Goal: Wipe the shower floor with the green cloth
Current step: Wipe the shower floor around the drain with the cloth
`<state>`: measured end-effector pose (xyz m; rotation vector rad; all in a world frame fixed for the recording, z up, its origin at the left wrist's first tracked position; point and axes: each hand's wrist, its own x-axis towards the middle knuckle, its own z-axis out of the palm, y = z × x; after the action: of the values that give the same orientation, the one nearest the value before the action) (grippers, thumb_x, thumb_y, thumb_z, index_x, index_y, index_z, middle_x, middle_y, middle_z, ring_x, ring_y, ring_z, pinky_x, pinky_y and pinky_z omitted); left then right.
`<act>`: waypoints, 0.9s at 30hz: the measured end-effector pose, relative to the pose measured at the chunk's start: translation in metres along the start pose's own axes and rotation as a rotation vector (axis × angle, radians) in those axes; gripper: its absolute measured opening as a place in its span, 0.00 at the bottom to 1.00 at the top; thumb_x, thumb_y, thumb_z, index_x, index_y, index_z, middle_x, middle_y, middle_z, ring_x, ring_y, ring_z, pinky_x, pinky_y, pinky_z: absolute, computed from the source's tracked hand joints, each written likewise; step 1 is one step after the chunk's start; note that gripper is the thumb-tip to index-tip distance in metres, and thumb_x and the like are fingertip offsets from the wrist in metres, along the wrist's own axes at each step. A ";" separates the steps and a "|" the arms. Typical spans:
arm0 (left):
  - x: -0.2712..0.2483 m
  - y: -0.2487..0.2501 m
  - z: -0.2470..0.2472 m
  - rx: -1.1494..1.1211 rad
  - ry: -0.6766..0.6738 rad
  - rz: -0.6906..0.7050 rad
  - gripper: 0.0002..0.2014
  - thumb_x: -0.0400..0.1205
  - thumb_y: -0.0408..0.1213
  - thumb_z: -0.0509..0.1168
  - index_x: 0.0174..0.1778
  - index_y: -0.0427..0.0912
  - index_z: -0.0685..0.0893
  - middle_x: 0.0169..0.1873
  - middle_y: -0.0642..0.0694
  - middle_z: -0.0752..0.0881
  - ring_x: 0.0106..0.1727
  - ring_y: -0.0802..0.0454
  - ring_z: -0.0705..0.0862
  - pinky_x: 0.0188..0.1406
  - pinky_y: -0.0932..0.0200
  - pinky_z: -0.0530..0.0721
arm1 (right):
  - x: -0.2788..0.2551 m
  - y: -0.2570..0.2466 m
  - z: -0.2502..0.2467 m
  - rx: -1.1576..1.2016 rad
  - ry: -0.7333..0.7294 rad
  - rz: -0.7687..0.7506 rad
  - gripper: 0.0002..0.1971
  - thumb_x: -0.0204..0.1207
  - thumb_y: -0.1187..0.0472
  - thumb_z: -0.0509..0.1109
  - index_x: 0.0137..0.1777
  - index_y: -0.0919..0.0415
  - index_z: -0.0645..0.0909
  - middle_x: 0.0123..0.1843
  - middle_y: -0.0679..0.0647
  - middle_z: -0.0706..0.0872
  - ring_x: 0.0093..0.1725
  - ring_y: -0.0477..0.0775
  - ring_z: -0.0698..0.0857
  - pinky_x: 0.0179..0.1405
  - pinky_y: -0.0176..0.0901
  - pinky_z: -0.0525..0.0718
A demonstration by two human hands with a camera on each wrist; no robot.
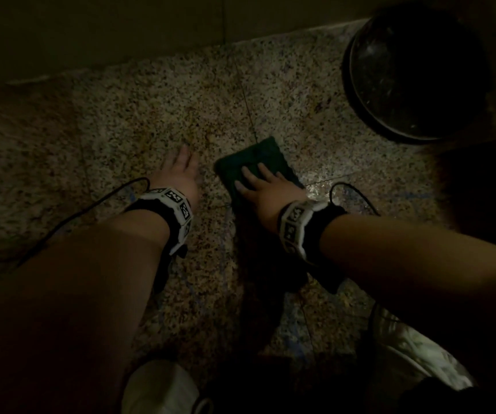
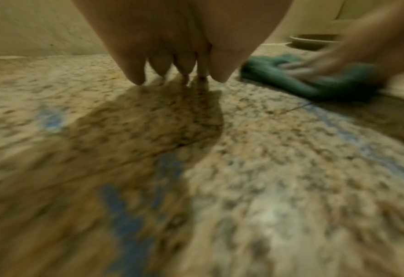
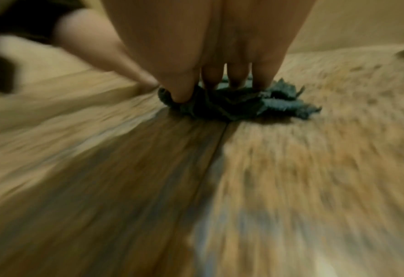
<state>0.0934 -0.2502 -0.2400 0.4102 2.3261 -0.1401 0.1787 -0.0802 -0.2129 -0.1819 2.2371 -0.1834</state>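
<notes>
Speckled granite shower floor [image 1: 139, 121] filled most of the head view, its tiles split by thin dark joints and smeared with faint blue streaks that showed more plainly in the left wrist view [image 2: 129, 209]. Along the far side ran a plain beige wall [image 1: 121, 28], meeting the floor at a pale edge. A dark round basin [image 1: 414, 76] stood on the floor at the far right, well apart from both hands. Pale shoes showed at the near edge, one at the bottom centre [image 1: 160, 389] and one at the lower right [image 1: 414, 354].

Both forearms reached forward, each with a black wrist band carrying white blocks printed with black-and-white markers [image 1: 175, 210], and thin black cables looped off behind them.

The green cloth [image 1: 252, 165] lay flat on the floor near the middle of the scene, across a tile joint. The right hand [image 1: 266, 189] pressed down on its near part, fingers [image 3: 237, 78] straight and slightly spread on top of the fabric rather than curled round it; in the right wrist view the cloth [image 3: 276, 105] bunched up ahead of the fingertips, and the picture was streaked with blur. The left hand [image 1: 181, 174] rested just beside the cloth without touching it, its fingers [image 2: 134, 73] extended and released, tips down on the bare floor, holding nothing.
</notes>
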 end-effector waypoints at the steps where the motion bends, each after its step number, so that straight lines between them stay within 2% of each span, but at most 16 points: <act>1: -0.001 -0.004 0.001 0.021 0.010 -0.021 0.28 0.88 0.46 0.44 0.84 0.50 0.43 0.82 0.46 0.34 0.82 0.37 0.36 0.81 0.38 0.47 | -0.003 -0.001 0.007 -0.023 -0.003 -0.015 0.38 0.83 0.65 0.58 0.84 0.46 0.38 0.84 0.49 0.32 0.83 0.59 0.33 0.80 0.58 0.42; 3: -0.007 -0.008 -0.001 -0.008 -0.013 -0.077 0.27 0.88 0.49 0.43 0.82 0.59 0.40 0.82 0.49 0.33 0.81 0.33 0.37 0.80 0.36 0.47 | -0.007 -0.003 0.018 -0.039 0.001 -0.031 0.37 0.84 0.62 0.57 0.84 0.46 0.38 0.84 0.49 0.32 0.83 0.60 0.33 0.80 0.58 0.41; 5: -0.014 -0.010 -0.003 -0.011 -0.032 -0.086 0.28 0.89 0.48 0.43 0.81 0.62 0.36 0.82 0.51 0.33 0.81 0.33 0.37 0.80 0.37 0.49 | -0.007 -0.004 0.021 -0.029 0.011 -0.034 0.36 0.84 0.62 0.57 0.84 0.46 0.38 0.84 0.48 0.32 0.83 0.59 0.33 0.80 0.58 0.40; 9: -0.011 -0.016 -0.003 -0.024 -0.040 -0.049 0.30 0.89 0.40 0.47 0.81 0.60 0.36 0.82 0.51 0.33 0.81 0.33 0.37 0.80 0.38 0.50 | -0.002 -0.004 0.017 -0.028 0.049 -0.021 0.37 0.84 0.64 0.57 0.84 0.44 0.39 0.84 0.47 0.33 0.83 0.58 0.33 0.80 0.57 0.40; 14: -0.016 -0.014 -0.008 -0.091 -0.044 -0.053 0.31 0.89 0.36 0.47 0.82 0.53 0.35 0.82 0.53 0.36 0.82 0.38 0.39 0.80 0.43 0.47 | 0.023 -0.020 -0.023 0.055 0.055 -0.010 0.38 0.82 0.70 0.55 0.84 0.45 0.40 0.84 0.47 0.33 0.83 0.58 0.33 0.81 0.59 0.39; 18: -0.015 -0.013 -0.012 -0.087 -0.051 -0.088 0.40 0.85 0.30 0.56 0.83 0.47 0.35 0.82 0.52 0.35 0.83 0.41 0.38 0.79 0.42 0.47 | 0.030 -0.030 -0.038 0.078 0.041 0.000 0.37 0.82 0.69 0.56 0.84 0.48 0.40 0.84 0.49 0.33 0.83 0.60 0.34 0.82 0.61 0.41; 21: -0.014 -0.015 -0.018 -0.064 -0.086 -0.121 0.44 0.82 0.29 0.62 0.82 0.47 0.35 0.82 0.50 0.33 0.83 0.44 0.38 0.78 0.38 0.48 | 0.023 -0.027 -0.029 0.018 0.058 -0.040 0.37 0.84 0.67 0.56 0.84 0.48 0.39 0.85 0.50 0.33 0.83 0.60 0.33 0.82 0.60 0.40; 24: -0.016 -0.014 -0.026 -0.088 -0.119 -0.120 0.42 0.82 0.24 0.59 0.83 0.45 0.37 0.82 0.49 0.34 0.83 0.44 0.39 0.79 0.39 0.46 | 0.012 -0.029 -0.005 -0.059 0.046 -0.118 0.36 0.84 0.64 0.57 0.84 0.47 0.40 0.85 0.49 0.33 0.83 0.60 0.34 0.80 0.59 0.39; 27: -0.016 -0.014 -0.031 -0.080 -0.142 -0.115 0.40 0.83 0.24 0.57 0.83 0.44 0.37 0.82 0.48 0.34 0.83 0.44 0.39 0.79 0.40 0.45 | 0.002 -0.036 0.016 -0.083 0.043 -0.154 0.34 0.85 0.62 0.56 0.84 0.47 0.41 0.85 0.50 0.34 0.83 0.60 0.34 0.80 0.59 0.39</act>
<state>0.0786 -0.2606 -0.2066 0.2192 2.2068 -0.1277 0.1928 -0.1171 -0.2170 -0.3991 2.2752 -0.1787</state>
